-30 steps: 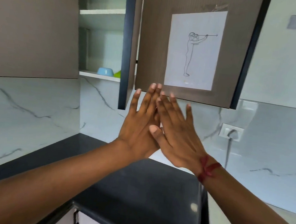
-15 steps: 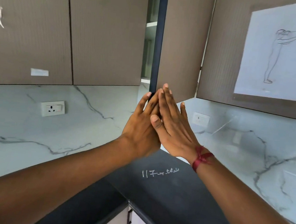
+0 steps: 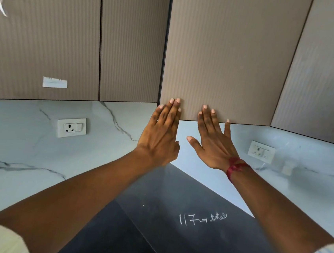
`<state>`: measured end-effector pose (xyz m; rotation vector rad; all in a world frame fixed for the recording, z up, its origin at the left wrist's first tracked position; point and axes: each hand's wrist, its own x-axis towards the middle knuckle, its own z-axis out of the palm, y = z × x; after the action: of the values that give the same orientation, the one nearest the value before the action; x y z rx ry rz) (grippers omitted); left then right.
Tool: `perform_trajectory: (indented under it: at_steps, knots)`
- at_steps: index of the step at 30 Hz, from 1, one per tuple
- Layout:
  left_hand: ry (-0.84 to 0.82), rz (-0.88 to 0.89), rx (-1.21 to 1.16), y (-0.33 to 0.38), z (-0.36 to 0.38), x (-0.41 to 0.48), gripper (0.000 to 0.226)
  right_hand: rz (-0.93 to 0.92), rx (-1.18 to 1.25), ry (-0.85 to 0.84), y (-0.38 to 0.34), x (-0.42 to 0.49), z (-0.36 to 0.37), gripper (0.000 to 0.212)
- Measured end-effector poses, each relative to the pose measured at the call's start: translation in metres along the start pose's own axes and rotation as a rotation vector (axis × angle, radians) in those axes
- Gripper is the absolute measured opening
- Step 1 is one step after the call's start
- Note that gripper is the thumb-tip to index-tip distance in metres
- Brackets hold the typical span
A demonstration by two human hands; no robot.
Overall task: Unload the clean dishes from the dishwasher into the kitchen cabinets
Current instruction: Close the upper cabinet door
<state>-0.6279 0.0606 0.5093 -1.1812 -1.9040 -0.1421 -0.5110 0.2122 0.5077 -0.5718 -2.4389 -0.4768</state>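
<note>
A brown ribbed wall cabinet door (image 3: 227,54) fills the upper middle of the head view, nearly flush with its neighbours. My left hand (image 3: 162,134) reaches up with straight fingers, the fingertips against the door's lower left corner. My right hand (image 3: 212,140), with a red thread at the wrist, is spread flat with its fingertips on the door's bottom edge. Both hands hold nothing. No dishes or dishwasher are in view.
More shut brown cabinet doors (image 3: 48,31) run to the left, and another door (image 3: 328,77) angles off at the right. White marble backsplash carries a socket (image 3: 71,127) on the left and another socket (image 3: 261,151) on the right. A black counter (image 3: 171,230) with chalk writing lies below.
The open cabinet door has swung almost shut, hiding the shelves. My hands, pressed together before, have parted and now lie flat on the door's lower edge.
</note>
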Motion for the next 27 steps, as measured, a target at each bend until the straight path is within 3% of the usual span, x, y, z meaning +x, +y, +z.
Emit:
perform_trajectory:
  at_steps: [6, 13, 27]
  knots:
    - [-0.010, -0.010, -0.088, -0.018, 0.069, 0.047, 0.087, -0.070, -0.224, 0.123, 0.013, 0.051, 0.054, 0.085]
    - [0.033, 0.044, -0.097, -0.033, 0.144, 0.096, 0.089, -0.091, -0.323, 0.260, 0.035, 0.099, 0.106, 0.088]
    - [0.020, 0.306, -0.285, -0.035, 0.241, 0.194, 0.088, 0.078, -0.412, 0.189, 0.073, 0.155, 0.154, 0.080]
